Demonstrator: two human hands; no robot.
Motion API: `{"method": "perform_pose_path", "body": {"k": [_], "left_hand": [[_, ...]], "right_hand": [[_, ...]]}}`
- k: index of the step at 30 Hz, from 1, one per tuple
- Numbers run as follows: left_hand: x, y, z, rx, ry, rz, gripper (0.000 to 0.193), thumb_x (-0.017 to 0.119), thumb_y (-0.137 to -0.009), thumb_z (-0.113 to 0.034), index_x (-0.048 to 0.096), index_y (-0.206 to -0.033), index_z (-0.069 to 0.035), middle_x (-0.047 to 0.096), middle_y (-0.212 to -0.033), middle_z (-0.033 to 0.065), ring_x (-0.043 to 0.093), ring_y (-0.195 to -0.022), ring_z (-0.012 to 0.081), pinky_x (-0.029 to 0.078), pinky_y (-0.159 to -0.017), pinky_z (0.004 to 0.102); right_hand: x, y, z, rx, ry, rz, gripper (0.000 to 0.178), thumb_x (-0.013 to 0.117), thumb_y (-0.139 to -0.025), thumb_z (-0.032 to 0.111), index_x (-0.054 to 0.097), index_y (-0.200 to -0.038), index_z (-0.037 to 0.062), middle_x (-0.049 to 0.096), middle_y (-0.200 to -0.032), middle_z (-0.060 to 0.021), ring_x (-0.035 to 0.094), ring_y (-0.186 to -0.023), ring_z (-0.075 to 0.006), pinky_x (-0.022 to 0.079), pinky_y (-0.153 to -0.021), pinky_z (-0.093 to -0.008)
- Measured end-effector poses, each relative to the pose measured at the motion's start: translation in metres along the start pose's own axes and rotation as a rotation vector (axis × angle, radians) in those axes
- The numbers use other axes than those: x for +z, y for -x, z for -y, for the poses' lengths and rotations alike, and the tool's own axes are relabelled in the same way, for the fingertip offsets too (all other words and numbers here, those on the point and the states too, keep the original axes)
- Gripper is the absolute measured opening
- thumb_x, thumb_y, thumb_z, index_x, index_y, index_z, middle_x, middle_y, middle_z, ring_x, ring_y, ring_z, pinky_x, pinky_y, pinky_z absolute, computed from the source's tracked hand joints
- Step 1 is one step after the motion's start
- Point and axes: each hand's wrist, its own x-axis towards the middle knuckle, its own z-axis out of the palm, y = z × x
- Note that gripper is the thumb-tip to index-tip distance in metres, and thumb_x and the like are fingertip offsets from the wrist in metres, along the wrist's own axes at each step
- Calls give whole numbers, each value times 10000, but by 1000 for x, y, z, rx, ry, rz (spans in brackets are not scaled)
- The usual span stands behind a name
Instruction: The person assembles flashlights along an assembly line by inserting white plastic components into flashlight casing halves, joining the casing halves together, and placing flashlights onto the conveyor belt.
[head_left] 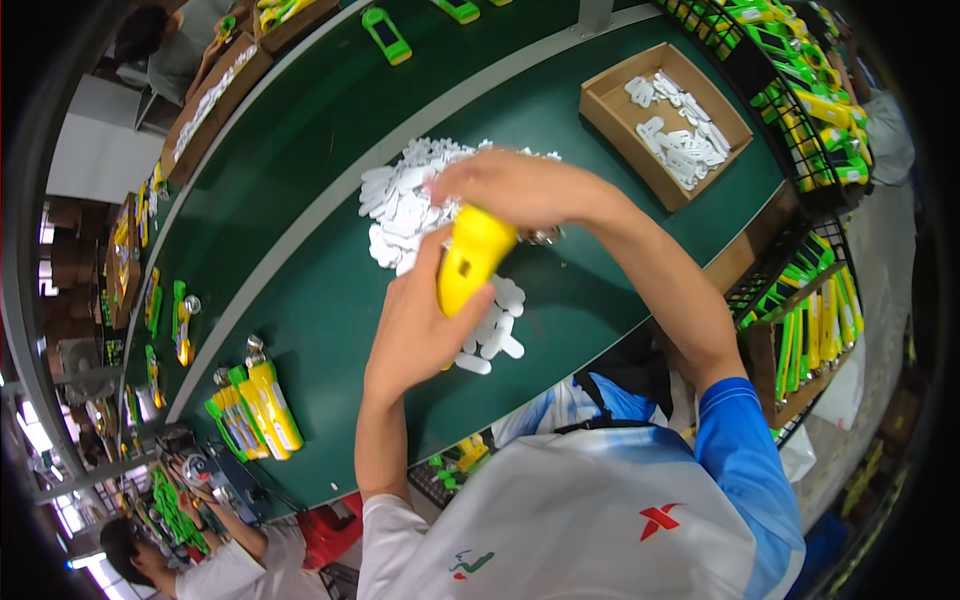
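My left hand (415, 325) is wrapped round a yellow flashlight (468, 268), its wider end tilted up and away from me. A small dark opening shows on its side. Over that wider end my right hand (515, 190) is bent across, its fingers smeared by motion, so whether they grip anything cannot be made out. Beyond and under the hands lies a heap of small white plastic pieces (400, 205). A smaller group of white pieces (495, 335) is spread on the green table (320, 290) just right of my left hand.
At the far right stands a cardboard box (625, 135) with white pieces. Several yellow-and-green flashlights (265, 405) lie at the left. Wire baskets (800, 115) of flashlights line the right edge. A metal rail (290, 235) crosses the table. Co-workers (215, 560) sit along the left side.
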Motion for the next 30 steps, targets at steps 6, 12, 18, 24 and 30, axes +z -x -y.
{"method": "perform_pose_path", "body": {"k": [6, 12, 18, 24, 30], "left_hand": [[-24, -11, 37, -175, 896, -196, 313, 474, -1026, -273, 492, -1232, -38, 641, -942, 94, 627, -689, 141, 520, -617, 267], [-19, -16, 66, -266, 1275, -184, 376, 408, -1049, -333, 456, -1233, -9, 636, -950, 128, 644, -680, 188, 562, -587, 307], [-6, -16, 54, -220, 1071, -237, 431, 526, -960, -157, 406, -1346, -8, 622, -1104, 167, 649, -837, 208, 538, -712, 315], [-5, -9, 44, -142, 970, -267, 511, 558, -959, -126, 336, -1410, -36, 617, -1120, 160, 655, -848, 200, 551, -694, 308], [-6, -2, 34, 24, 799, -438, 623, 518, -983, -115, 196, -1515, -94, 574, -1095, 132, 650, -842, 176, 569, -591, 288]], "right_hand": [[38, 54, -50, -335, 116, -580, 208, 714, -867, 220, 692, -1011, 72, 706, -976, -97, 674, -923, -295, 532, -786, -358], [91, 67, -80, -157, 411, -306, 322, 797, -787, 215, 677, -1037, 54, 660, -978, -85, 629, -905, -299, 518, -790, -390], [98, 60, -83, -130, 298, -313, 351, 815, -782, 191, 676, -1079, 66, 663, -911, -66, 641, -827, -229, 514, -737, -351], [52, 20, -34, -225, -660, -385, 215, 755, -872, 75, 679, -1049, -21, 705, -910, -31, 618, -789, -46, 488, -694, -209], [36, -36, 19, -219, -569, -77, 144, 738, -888, 112, 699, -935, -18, 707, -856, -39, 636, -783, -59, 489, -701, -215]]}}
